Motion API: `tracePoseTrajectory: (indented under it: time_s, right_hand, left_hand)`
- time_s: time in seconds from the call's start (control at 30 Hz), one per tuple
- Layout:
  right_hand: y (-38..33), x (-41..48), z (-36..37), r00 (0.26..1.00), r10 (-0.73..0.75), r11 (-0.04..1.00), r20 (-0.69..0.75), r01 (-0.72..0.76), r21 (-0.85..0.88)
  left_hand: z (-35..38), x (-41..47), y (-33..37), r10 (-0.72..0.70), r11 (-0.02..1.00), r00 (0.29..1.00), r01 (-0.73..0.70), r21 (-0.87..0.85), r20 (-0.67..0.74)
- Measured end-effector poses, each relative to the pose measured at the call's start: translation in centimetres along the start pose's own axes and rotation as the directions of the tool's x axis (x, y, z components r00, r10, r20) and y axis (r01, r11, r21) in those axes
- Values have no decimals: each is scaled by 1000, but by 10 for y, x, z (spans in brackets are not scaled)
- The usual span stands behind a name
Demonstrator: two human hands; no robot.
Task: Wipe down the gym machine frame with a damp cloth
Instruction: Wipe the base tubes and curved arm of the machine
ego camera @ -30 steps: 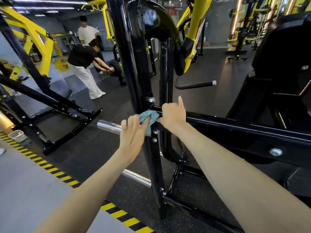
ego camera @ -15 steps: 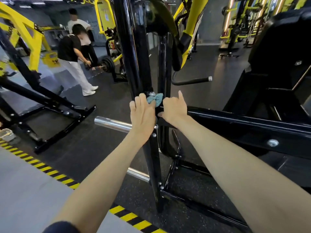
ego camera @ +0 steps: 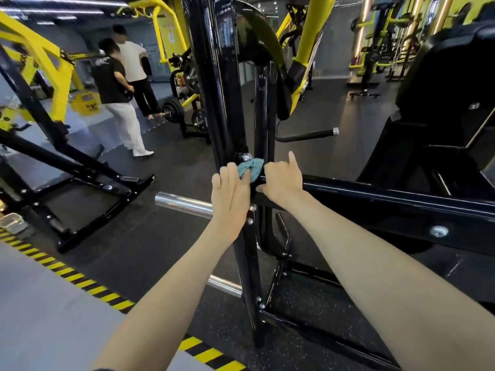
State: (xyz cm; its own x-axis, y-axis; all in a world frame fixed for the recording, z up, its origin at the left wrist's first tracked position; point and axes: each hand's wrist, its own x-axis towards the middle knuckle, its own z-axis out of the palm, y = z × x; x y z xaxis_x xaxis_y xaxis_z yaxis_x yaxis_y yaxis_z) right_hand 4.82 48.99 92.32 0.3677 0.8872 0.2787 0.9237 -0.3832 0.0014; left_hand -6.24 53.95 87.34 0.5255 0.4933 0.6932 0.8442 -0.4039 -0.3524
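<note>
Now our left grip (ego camera: 231,194) lies with nearly straight fingers on the black upright post (ego camera: 214,103) and presses the left end of the blue cloth (ego camera: 251,168) against it. The right grip (ego camera: 281,180) is curled over the crossbar (ego camera: 375,194), just beside the cloth, at the corner where bar meets post. We think the cloth may catch on the bolt head (ego camera: 246,157) just above it. It may also slip down to the floor (ego camera: 134,236), because flat fingers only press it. Upward the post is free, and rightward the crossbar too. The chrome peg (ego camera: 182,203) stands near our left wrist.
</note>
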Motion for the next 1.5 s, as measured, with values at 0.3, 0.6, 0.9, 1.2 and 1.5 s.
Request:
tracePoseTrajectory:
  time_s: [0.3, 0.6, 0.9, 1.2, 1.5]
  right_hand:
    - [-2, 3, 5, 998, 39, 999, 38, -39, -4]
    - [1, -13, 10, 999, -11, 985, -44, 4, -174]
    - [160, -154, 13, 837, 171, 894, -519, -354, -276]
    - [377, -345, -42, 734, 343, 763, -586, -582, -282]
    - [566, -481, -77, 554, 604, 577, -573, -800, -165]
  left_hand:
    - [-14, -24, 3, -70, 937, 994, 95, -335, 88]
    - [9, -15, -15, 111, 994, 993, -111, -2, 29]
    - [-73, -54, 95, 41, 691, 996, 28, -722, 77]
    - [-276, -34, 393, 192, 173, 981, -51, -984, -17]
    - [-416, -57, 617, 485, 220, 859, -304, -927, -166]
